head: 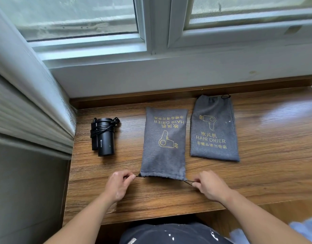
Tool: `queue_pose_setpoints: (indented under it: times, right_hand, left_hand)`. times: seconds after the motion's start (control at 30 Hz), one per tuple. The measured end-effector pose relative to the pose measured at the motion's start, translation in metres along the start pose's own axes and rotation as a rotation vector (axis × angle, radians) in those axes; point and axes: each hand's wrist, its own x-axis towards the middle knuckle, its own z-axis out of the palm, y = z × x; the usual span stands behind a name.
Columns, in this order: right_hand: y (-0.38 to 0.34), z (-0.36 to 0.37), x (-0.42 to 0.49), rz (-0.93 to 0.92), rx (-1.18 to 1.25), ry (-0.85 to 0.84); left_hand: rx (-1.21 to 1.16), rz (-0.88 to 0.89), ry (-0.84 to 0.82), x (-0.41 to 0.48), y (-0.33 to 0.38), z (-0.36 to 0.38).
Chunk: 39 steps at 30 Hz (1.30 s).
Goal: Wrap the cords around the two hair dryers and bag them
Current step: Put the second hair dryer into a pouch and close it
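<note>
A black hair dryer [104,136] lies at the left of the wooden table, its cord wound round its body. Two grey drawstring bags printed "HAIR DRIER" lie beside it. The middle bag [164,143] has its mouth toward me and looks filled out. My left hand [119,184] pinches the drawstring at the mouth's left corner. My right hand [209,184] pinches the drawstring at the right corner. The right bag [214,129] lies flat with its mouth at the far end. A second dryer is not visible.
The wooden table [266,173] sits under a white window sill [169,74], with a wall and curtain folds [28,103] at the left. My lap shows below the table's near edge, and a pale blue cloth [303,229] at the lower right.
</note>
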Motion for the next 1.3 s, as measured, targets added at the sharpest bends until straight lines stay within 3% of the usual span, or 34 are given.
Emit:
queue_pose_setpoints:
  times: [0.23,0.47,0.57,0.7,0.9,1.07,1.2,1.3]
  right_hand:
    - [0.055,0.004,-0.007,0.055,-0.111,0.116]
    - [0.111,-0.008,-0.017,0.212,-0.079,0.337]
    - [0.093,-0.008,-0.012,0.215,0.006,0.355]
    - [0.062,-0.009,-0.005,0.135,0.119,0.202]
    - [-0.004,-0.004,0.002,-0.004,0.149,0.157]
    - [-0.053,0.031,0.014,0.003,0.115,0.120]
    - [-0.055,0.041,0.020,-0.005,0.203,0.167]
    - [-0.051,0.031,0.018,-0.011,0.325,0.158]
  left_hand:
    - [0.027,-0.034,0.021,-0.004,-0.019,-0.013]
    - [0.097,-0.137,0.136,-0.002,-0.046,-0.025]
    - [0.140,-0.134,0.134,0.001,-0.039,-0.016]
    - [0.300,-0.068,0.148,-0.004,-0.020,-0.004]
    - [0.305,0.218,0.048,-0.001,0.021,0.035]
    - [0.356,0.167,0.050,0.004,0.043,0.064]
    - [0.250,0.192,0.114,0.006,0.042,0.070]
    - [0.000,0.170,0.119,0.001,0.048,0.058]
